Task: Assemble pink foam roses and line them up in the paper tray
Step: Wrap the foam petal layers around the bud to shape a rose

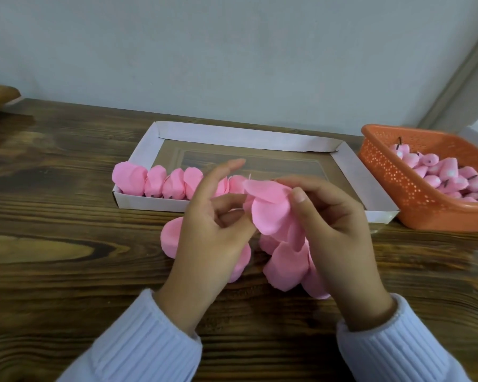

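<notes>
The left hand (pixel 213 232), forefinger straight, and the right hand (pixel 340 230) pinch a half-made pink foam rose (pixel 271 213) between them, loose round pink foam petals (pixel 284 267) beneath them, and beyond their fingertips a white paper tray (pixel 232 137) holding a row of finished pink roses (pixel 155 183).

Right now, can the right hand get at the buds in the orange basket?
Probably yes. The orange basket sits open-topped on the side of the right hand, beside the paper tray, with nothing between. But its grip is on the pink petals, so it would have to free up first.
</notes>
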The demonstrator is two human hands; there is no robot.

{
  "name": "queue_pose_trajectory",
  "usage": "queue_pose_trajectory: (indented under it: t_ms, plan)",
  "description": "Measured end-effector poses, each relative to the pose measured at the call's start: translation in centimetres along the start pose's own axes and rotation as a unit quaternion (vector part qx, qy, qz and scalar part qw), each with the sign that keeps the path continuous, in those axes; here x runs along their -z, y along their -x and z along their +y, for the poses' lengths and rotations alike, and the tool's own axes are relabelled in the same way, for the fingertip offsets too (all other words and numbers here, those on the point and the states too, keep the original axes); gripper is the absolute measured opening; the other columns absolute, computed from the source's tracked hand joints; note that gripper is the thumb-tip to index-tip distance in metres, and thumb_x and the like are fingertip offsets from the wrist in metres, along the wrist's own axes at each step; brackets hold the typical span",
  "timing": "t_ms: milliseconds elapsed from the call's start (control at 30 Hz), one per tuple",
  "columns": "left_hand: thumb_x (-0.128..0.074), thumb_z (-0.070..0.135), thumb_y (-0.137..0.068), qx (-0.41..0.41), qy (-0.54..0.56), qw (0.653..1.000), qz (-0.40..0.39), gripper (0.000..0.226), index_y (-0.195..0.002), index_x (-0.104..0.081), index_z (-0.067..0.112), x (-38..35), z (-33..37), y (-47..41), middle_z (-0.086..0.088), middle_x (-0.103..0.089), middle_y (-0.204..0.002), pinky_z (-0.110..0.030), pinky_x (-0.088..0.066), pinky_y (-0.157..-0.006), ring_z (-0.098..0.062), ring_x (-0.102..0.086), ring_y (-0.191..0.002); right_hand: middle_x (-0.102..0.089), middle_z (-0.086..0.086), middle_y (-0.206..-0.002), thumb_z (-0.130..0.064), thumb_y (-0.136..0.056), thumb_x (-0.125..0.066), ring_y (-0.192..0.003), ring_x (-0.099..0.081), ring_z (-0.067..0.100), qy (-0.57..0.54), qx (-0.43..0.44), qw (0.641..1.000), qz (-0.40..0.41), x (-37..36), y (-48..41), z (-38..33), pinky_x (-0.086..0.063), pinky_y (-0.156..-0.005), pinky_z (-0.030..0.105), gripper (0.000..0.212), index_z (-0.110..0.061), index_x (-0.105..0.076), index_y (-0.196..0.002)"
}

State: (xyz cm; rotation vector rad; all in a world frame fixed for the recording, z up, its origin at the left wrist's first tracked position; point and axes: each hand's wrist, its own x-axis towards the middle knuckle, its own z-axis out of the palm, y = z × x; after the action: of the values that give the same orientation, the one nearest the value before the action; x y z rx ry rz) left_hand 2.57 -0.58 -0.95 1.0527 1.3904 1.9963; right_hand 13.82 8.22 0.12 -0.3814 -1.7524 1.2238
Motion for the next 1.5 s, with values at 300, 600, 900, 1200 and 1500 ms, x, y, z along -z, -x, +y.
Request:
queue_pose_trajectory:
  t_ms: [300,600,900,1200,1500]
  plan:
    - [-0.069,-0.006,-0.082,-0.077,-0.047,0.996,0.001,0.037,-0.102,-0.068,0.025,-0.2,0.06,-0.02,0.006,-0.075,-0.096,-0.017,-0.054,-0.073,-0.007,-0.071,-0.089,-0.072,-0.011,-0.102,-0.014,-0.093,-0.049,-0.096,-0.066,0.004,-0.009,-0.019,1.0,-0.018,-0.12,0.13,0.29,-0.049,-0.077,0.014,0.022,-0.019,-0.067,-0.105]
    - [-0.074,0.011,-0.076,-0.066,-0.071,0.995,0.027,0.042,-0.11,-0.059,0.031,-0.2,0.01,0.19,0.004,-0.074,-0.095,-0.023,-0.057,-0.073,-0.009,-0.072,-0.086,-0.071,-0.008,-0.099,-0.011,-0.095,-0.046,-0.094,-0.065,0.006,-0.033,-0.013,0.999,-0.04,-0.03,0.14,0.49,-0.049,-0.077,0.015,0.022,-0.017,-0.066,-0.104]
    - [-0.078,0.02,-0.076,-0.139,-0.121,0.983,0.012,0.044,-0.107,-0.054,0.04,-0.24,0.03,0.35,0.009,-0.072,-0.097,-0.016,-0.055,-0.072,-0.003,-0.071,-0.086,-0.069,0.003,-0.111,-0.005,-0.09,-0.054,-0.109,-0.064,0.018,-0.067,-0.018,0.997,-0.041,0.12,0.19,0.81,-0.049,-0.087,0.022,0.015,-0.009,-0.066,-0.098]
    - [-0.073,0.011,-0.079,-0.107,-0.102,0.989,0.017,0.034,-0.098,-0.062,0.037,-0.13,-0.55,0.06,0.01,-0.072,-0.094,-0.027,-0.059,-0.071,-0.009,-0.072,-0.087,-0.065,0.006,-0.115,-0.016,-0.082,-0.065,-0.11,-0.062,0.022,-0.078,-0.012,0.993,-0.083,0.19,0.2,0.12,-0.05,-0.088,0.027,0.035,-0.011,-0.057,-0.116]
    - [-0.072,0.031,-0.076,-0.029,-0.093,0.995,0.011,0.037,-0.111,-0.06,0.039,-0.18,-0.33,0.09,0.002,-0.074,-0.082,-0.038,-0.061,-0.062,-0.014,-0.072,-0.071,-0.072,-0.005,-0.096,-0.017,-0.086,-0.059,-0.089,-0.065,0.003,0.026,-0.055,0.997,-0.05,0.06,0.17,0.29,-0.047,-0.076,0.012,0.02,-0.011,-0.068,-0.103]
